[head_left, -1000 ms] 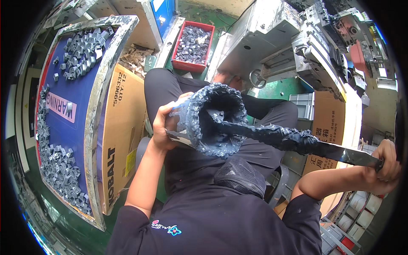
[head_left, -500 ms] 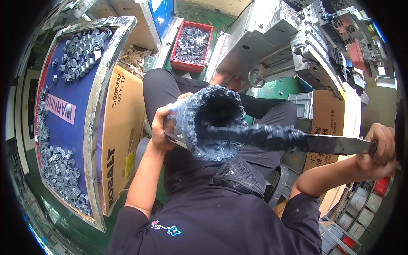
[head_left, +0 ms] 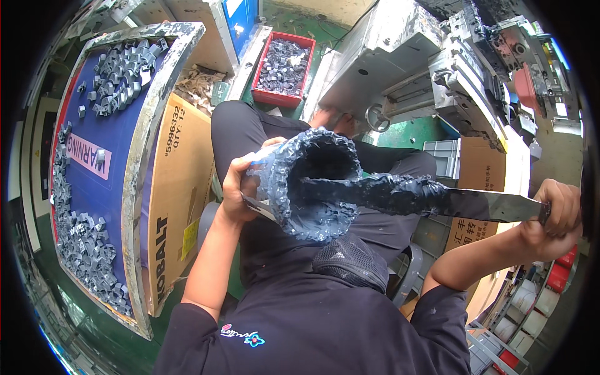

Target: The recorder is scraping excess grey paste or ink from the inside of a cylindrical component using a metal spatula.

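A round can (head_left: 270, 181), its rim thickly crusted with dark grey-blue paste, is tilted over my lap with its mouth toward the right. My left hand (head_left: 239, 187) wraps around its outer side. In my right hand (head_left: 559, 215), at the far right, is the end of a long flat spatula (head_left: 487, 205). Lumpy dark paste (head_left: 400, 192) coats much of its blade, and the blade's tip reaches into the can's mouth. Smeared paste covers the can's inner wall; how much lies deeper inside is hidden in shadow.
At left, a blue panel (head_left: 103, 203) in a worn frame bears many small grey parts beside a cardboard box (head_left: 178, 206). A red bin (head_left: 284, 99) of similar parts stands ahead. Metal machinery (head_left: 400, 56) fills the far right, with a brown carton (head_left: 478, 169) below.
The spatula has shifted slightly, its blade now turned to show more of the paste-coated face. My right hand has moved a little lower on the blade's line; my left hand stays put.
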The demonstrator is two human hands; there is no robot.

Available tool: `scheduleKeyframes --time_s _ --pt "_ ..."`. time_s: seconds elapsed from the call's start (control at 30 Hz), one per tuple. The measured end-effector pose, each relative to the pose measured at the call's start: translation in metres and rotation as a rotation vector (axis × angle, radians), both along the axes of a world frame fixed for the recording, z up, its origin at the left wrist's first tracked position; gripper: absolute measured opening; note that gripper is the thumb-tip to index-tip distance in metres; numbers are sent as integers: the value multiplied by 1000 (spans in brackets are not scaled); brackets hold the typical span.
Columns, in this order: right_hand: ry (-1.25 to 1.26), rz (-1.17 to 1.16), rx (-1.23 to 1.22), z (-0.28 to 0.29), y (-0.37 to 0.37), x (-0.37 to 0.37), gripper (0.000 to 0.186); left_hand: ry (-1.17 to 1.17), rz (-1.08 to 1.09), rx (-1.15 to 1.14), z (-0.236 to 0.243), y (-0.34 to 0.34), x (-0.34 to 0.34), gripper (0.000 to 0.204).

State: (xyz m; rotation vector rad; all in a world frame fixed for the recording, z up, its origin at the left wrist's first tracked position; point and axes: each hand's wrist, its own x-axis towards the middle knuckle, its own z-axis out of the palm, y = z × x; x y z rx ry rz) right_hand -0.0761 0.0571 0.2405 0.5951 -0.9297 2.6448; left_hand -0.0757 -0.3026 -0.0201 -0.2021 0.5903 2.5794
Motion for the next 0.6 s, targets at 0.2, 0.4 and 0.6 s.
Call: scheduleKeyframes --time_s 0.2,0.4,0.6 --pt "-15 -54 16 0 0 1 38 32 -27 35 -3 1 1 54" --pt "-9 -83 -23 7 17 3 34 40 -45 65 -8 1 0 57" --pt "-47 -263 76 20 56 22 33 122 -110 -94 3 -1 -3 76"
